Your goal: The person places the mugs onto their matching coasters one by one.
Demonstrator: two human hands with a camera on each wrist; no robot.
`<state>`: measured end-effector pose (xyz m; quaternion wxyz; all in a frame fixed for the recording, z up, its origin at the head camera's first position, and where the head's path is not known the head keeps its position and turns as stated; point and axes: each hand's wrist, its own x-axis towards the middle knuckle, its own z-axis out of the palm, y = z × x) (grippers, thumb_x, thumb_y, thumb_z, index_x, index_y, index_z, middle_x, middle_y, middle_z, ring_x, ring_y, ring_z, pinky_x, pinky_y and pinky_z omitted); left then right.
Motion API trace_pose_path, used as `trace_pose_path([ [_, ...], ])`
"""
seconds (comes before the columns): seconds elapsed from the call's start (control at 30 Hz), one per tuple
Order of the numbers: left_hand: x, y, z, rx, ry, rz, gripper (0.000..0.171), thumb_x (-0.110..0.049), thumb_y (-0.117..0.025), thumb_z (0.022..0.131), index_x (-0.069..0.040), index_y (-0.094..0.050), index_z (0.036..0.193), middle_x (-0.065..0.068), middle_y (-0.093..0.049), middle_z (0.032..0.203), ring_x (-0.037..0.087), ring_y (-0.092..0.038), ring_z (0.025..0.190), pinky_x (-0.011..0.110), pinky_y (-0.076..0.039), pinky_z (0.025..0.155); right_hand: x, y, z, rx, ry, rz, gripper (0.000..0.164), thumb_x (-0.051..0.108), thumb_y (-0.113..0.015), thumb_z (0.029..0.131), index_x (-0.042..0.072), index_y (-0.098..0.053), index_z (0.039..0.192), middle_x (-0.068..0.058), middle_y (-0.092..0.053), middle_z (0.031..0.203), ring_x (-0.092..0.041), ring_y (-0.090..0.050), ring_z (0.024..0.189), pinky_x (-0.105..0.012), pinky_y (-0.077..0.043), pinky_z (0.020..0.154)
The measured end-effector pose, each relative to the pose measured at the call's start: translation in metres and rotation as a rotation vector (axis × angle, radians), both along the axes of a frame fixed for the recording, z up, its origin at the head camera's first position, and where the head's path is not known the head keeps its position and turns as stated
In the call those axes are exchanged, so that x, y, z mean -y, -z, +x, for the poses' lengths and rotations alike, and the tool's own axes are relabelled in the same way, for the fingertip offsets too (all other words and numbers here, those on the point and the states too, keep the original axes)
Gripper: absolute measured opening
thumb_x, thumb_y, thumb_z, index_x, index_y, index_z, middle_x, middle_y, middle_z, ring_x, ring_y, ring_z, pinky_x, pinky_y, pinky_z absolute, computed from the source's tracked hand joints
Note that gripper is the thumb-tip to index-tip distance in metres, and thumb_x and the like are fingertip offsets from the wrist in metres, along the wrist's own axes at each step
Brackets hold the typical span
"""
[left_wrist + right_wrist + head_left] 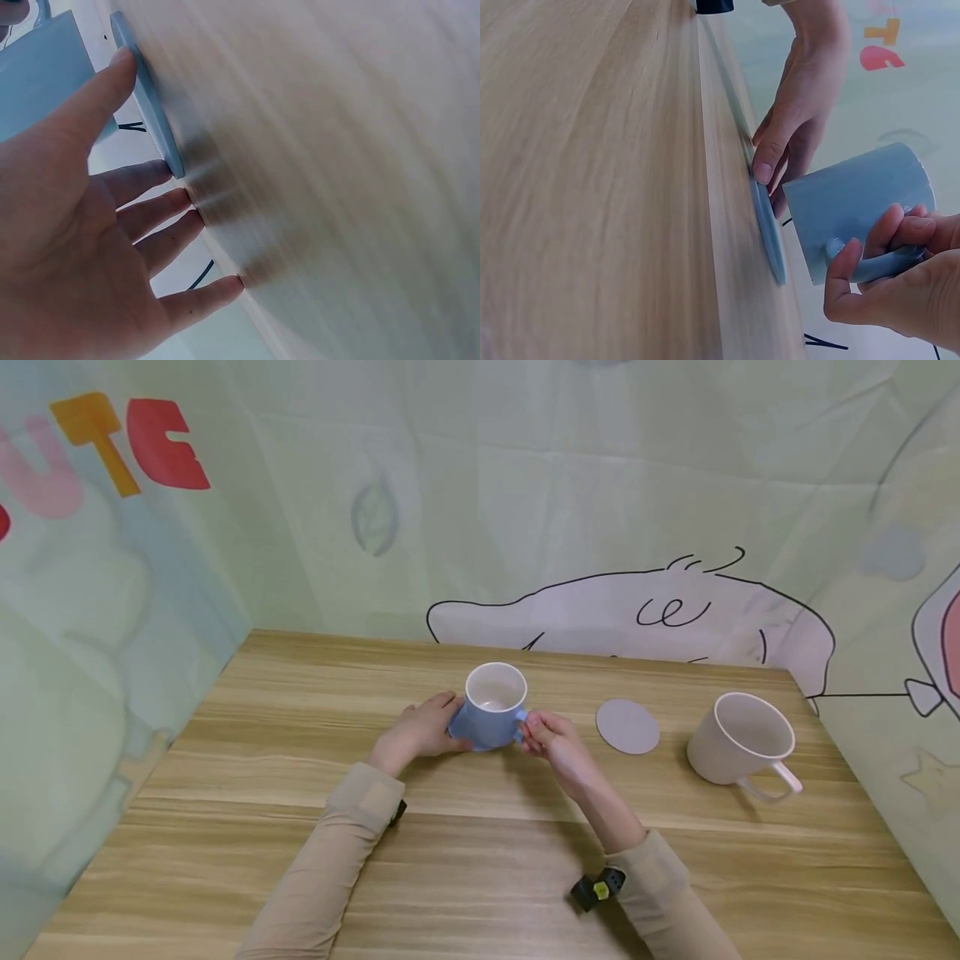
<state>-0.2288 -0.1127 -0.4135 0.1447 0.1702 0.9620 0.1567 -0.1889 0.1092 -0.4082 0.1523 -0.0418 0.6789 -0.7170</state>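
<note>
A light blue mug (495, 706) with a white inside hangs tilted just above a round blue coaster (769, 232); a gap shows between them in the right wrist view. My right hand (558, 747) holds the mug by its handle (885, 264), fingers curled round it. On the left, my left hand (420, 731) holds the coaster by its edge. Its thumb (120, 71) lies on the rim and the index fingertip touches the rim further along, while the other fingertips rest on the wooden table (337, 150). Part of the coaster is hidden under the mug in the head view.
A round pale grey coaster (627, 727) lies to the right of my right hand. Further right stands a larger off-white mug (738, 739), its handle towards the front right. A printed cloth backdrop (480, 527) rises behind the table's back edge.
</note>
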Motion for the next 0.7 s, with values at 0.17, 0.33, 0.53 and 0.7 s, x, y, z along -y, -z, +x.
trace_pose_path([
  [0.17, 0.0003, -0.0013, 0.0014, 0.001, -0.007, 0.009, 0.082, -0.044, -0.069, 0.085, -0.004, -0.035, 0.148, 0.020, -0.031, 0.155, 0.036, -0.030, 0.144, 0.068, -0.025, 0.110, 0.0030, -0.0003, -0.0007, 0.000, 0.004, 0.000, 0.027, 0.008, -0.036, 0.103, 0.005, -0.049, 0.079, 0.003, -0.042, 0.067, -0.010, -0.048, 0.071, -0.023, -0.044, 0.072],
  [0.33, -0.0002, -0.0041, 0.0035, 0.003, -0.007, 0.014, 0.082, -0.043, -0.070, 0.085, -0.002, -0.036, 0.147, 0.020, -0.031, 0.155, 0.036, -0.030, 0.144, 0.068, -0.025, 0.110, 0.0064, 0.0001, -0.0017, 0.000, 0.016, -0.006, 0.028, 0.007, -0.036, 0.103, 0.005, -0.049, 0.078, 0.003, -0.043, 0.067, -0.010, -0.047, 0.070, -0.021, -0.044, 0.070],
  [0.53, -0.0001, -0.0036, 0.0029, 0.005, 0.000, -0.001, 0.084, -0.044, -0.069, 0.085, 0.000, -0.034, 0.147, 0.020, -0.031, 0.155, 0.037, -0.031, 0.143, 0.067, -0.026, 0.110, 0.0090, 0.0021, -0.0035, 0.000, 0.014, 0.000, 0.028, 0.008, -0.036, 0.103, 0.005, -0.049, 0.078, 0.002, -0.042, 0.066, -0.011, -0.047, 0.070, -0.021, -0.044, 0.070],
  [0.7, 0.0003, -0.0017, 0.0022, 0.007, 0.000, -0.002, 0.085, -0.045, -0.069, 0.085, 0.000, -0.033, 0.148, 0.020, -0.030, 0.155, 0.037, -0.031, 0.143, 0.068, -0.025, 0.110, 0.0102, 0.0047, -0.0062, 0.010, 0.008, 0.001, 0.028, 0.009, -0.037, 0.103, 0.006, -0.049, 0.078, 0.002, -0.041, 0.065, -0.011, -0.048, 0.070, -0.020, -0.044, 0.071],
])
